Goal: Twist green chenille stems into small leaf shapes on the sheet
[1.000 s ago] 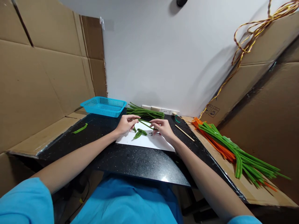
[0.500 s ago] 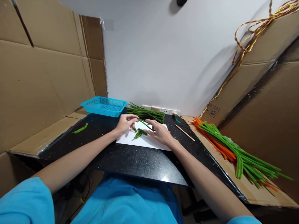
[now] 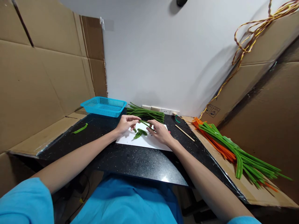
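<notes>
A thin green stem (image 3: 145,123) runs between my two hands above a white sheet (image 3: 142,141) on the black table. My left hand (image 3: 126,123) pinches the stem's left end with its fingers closed. My right hand (image 3: 159,131) holds the stem's right end, fingers curled over it. Under the stem, folded green leaf-shaped pieces (image 3: 139,133) lie on the sheet. A pile of dark green stems (image 3: 146,113) lies just behind my hands.
A blue plastic basket (image 3: 103,106) stands at the back left. A wooden stick (image 3: 184,133) lies to the right of the sheet. Long green and orange stems (image 3: 233,148) are heaped on cardboard at the right. One green piece (image 3: 80,128) lies on the left cardboard.
My right hand has moved left along the stem, closer to my left hand, and covers a small tool that lay on the sheet. My left hand has barely shifted.
</notes>
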`<action>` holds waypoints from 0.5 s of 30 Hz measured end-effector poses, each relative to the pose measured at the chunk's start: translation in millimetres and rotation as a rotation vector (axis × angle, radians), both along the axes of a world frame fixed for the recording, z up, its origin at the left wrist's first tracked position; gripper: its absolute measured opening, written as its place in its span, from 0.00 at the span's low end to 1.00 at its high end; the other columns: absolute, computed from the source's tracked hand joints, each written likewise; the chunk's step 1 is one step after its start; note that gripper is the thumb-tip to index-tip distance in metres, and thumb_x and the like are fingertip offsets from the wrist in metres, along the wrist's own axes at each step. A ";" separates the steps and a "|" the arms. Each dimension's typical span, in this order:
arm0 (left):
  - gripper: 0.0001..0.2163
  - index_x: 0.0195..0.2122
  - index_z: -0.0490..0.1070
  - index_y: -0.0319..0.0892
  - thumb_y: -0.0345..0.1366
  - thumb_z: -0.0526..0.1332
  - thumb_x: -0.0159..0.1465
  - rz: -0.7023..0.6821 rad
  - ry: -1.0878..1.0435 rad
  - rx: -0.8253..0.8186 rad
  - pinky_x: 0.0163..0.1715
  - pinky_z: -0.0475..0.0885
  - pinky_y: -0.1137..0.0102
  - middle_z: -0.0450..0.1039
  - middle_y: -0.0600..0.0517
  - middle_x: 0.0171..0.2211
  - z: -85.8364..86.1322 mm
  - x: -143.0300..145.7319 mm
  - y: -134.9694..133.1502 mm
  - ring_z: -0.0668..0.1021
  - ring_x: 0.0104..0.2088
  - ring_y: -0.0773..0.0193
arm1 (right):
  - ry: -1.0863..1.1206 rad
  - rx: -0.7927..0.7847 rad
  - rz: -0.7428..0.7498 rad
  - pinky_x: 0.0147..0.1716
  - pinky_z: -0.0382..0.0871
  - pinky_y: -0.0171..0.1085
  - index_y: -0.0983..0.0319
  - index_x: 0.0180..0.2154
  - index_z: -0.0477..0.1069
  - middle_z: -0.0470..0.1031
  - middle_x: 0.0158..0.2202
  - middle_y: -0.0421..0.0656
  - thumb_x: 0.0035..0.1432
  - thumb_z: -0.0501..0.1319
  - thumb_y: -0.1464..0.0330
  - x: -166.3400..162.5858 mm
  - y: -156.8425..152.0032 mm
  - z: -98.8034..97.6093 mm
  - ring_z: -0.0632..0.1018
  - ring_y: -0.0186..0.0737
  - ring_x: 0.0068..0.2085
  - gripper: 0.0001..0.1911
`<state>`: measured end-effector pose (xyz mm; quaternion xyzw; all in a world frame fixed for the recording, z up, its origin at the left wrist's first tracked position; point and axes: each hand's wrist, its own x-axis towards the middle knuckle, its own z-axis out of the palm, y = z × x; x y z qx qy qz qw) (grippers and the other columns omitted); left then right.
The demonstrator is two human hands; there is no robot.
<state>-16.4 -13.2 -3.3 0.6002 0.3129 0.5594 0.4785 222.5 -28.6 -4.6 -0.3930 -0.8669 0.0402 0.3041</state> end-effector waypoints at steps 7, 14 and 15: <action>0.10 0.37 0.86 0.36 0.34 0.73 0.55 -0.100 0.035 0.007 0.16 0.67 0.75 0.83 0.43 0.30 -0.9 0.0 -1.4 0.74 0.19 0.70 | -0.073 0.007 -0.190 0.31 0.60 0.33 0.59 0.47 0.79 0.82 0.31 0.41 0.68 0.66 0.63 0.6 2.6 -0.9 0.78 0.39 0.30 0.09; 0.10 0.37 0.86 0.36 0.34 0.73 0.54 -0.089 0.023 0.023 0.15 0.66 0.75 0.83 0.44 0.29 -2.9 1.1 0.1 0.74 0.19 0.69 | -0.214 0.048 -0.258 0.31 0.59 0.34 0.60 0.40 0.82 0.82 0.27 0.45 0.72 0.62 0.57 0.5 -0.6 4.2 0.80 0.41 0.29 0.15; 0.10 0.37 0.85 0.36 0.35 0.73 0.55 -0.083 0.023 0.025 0.15 0.66 0.75 0.83 0.44 0.29 -3.2 1.3 0.4 0.74 0.19 0.69 | -0.226 0.051 -0.256 0.31 0.58 0.34 0.60 0.38 0.82 0.82 0.27 0.45 0.72 0.61 0.57 -0.1 -0.7 4.6 0.80 0.42 0.29 0.17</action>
